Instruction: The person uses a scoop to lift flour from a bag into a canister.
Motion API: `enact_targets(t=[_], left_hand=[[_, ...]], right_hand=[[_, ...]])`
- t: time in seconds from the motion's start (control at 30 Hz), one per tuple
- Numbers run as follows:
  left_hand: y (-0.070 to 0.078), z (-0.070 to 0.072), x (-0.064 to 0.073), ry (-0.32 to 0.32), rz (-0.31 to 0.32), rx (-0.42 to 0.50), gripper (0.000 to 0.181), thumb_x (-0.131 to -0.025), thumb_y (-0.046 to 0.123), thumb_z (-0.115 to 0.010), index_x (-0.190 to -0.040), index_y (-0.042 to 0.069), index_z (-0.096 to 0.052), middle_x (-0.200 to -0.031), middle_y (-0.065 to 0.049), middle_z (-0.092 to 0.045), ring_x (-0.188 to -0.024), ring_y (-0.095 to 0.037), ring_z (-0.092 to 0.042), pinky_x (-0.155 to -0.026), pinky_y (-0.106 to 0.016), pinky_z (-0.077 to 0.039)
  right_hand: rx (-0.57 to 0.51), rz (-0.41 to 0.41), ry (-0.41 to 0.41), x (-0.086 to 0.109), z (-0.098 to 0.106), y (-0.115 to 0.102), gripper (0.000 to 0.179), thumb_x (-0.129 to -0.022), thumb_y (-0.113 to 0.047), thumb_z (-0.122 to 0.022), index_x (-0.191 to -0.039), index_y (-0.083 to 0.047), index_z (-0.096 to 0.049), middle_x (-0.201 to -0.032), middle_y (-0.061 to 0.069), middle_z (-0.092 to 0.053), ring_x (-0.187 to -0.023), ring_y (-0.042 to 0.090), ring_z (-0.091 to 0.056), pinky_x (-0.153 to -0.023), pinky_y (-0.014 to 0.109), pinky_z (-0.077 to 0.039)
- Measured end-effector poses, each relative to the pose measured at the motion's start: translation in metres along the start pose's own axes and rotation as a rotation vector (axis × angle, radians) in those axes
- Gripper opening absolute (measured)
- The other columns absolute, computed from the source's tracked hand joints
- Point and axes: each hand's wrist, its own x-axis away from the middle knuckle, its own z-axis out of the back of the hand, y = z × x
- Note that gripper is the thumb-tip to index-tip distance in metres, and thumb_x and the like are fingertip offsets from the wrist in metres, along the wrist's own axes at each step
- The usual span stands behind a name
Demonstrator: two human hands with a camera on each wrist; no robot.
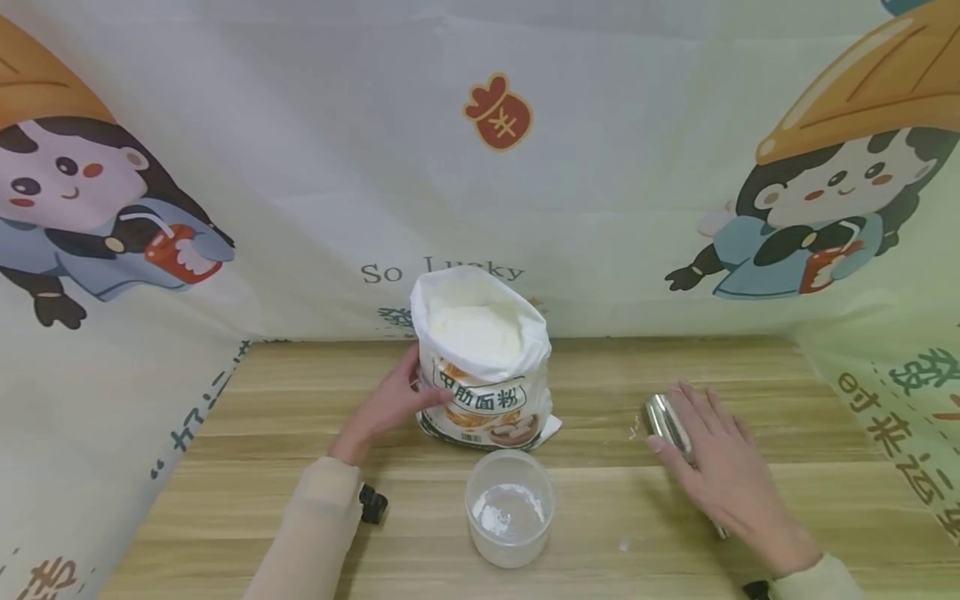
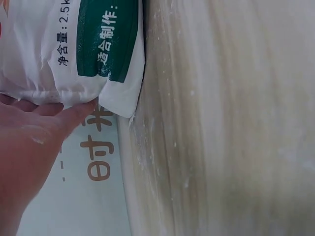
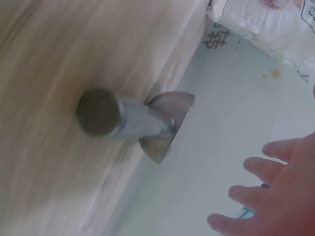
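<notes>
Left hand (image 1: 386, 410): bare. Left sleeve (image 1: 311, 521): pale cream, plain, ending at the wrist. A small, blocky black device (image 1: 372, 504) projects at the sleeve's inner side. Right hand (image 1: 723, 467): bare. Right sleeve (image 1: 819, 582): matching pale cream, partly in view. Second black device (image 1: 757, 591) alongside, cut off by the frame edge; full shape undetermined.
</notes>
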Motion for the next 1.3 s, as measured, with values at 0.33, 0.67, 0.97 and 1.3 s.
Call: enact_targets(t=[0.33, 0.67, 0.97, 1.3], left_hand=[[0.004, -0.01, 0.012, 0.056, 0.021, -0.062, 0.104, -0.079, 0.036, -0.09, -0.162, 0.02, -0.029, -0.149, -0.015, -0.053, -0.141, -0.039, -0.045, -0.119, -0.061, -0.031], [0.012, -0.031, 0.027, 0.191, 0.012, -0.072, 0.106, -0.076, 0.032, -0.092, -0.161, 0.016, -0.03, -0.146, -0.015, -0.056, -0.138, -0.036, -0.049, -0.118, -0.057, -0.035], [0.019, -0.043, 0.04, 0.257, 0.044, -0.125, 0.102, -0.075, 0.032, -0.093, -0.156, 0.009, -0.036, -0.145, -0.016, -0.056, -0.136, -0.036, -0.051, -0.115, -0.058, -0.038], [0.021, -0.038, 0.038, 0.237, 0.037, -0.144, 0.113, -0.072, 0.034, -0.095, -0.159, 0.007, -0.028, -0.149, -0.019, -0.049, -0.139, -0.039, -0.047, -0.117, -0.059, -0.035]], right_hand=[[0.005, -0.022, 0.007, 0.012, 0.003, 0.023, 0.076, -0.107, -0.046, -0.05, -0.162, -0.001, -0.025, -0.164, 0.027, -0.029, -0.148, 0.056, -0.023, -0.107, 0.081, -0.024], [0.016, -0.051, -0.013, 0.024, 0.011, 0.038, 0.074, -0.107, -0.044, -0.048, -0.164, -0.003, -0.021, -0.164, 0.03, -0.025, -0.149, 0.056, -0.019, -0.108, 0.081, -0.02], [0.028, -0.108, -0.09, 0.027, 0.011, 0.044, 0.079, -0.108, -0.049, -0.046, -0.163, 0.001, -0.019, -0.164, 0.032, -0.022, -0.149, 0.058, -0.016, -0.111, 0.079, -0.017], [0.043, -0.106, -0.116, 0.026, 0.01, 0.047, 0.08, -0.108, -0.05, -0.046, -0.161, 0.005, -0.022, -0.161, 0.035, -0.025, -0.147, 0.059, -0.019, -0.111, 0.078, -0.018]])
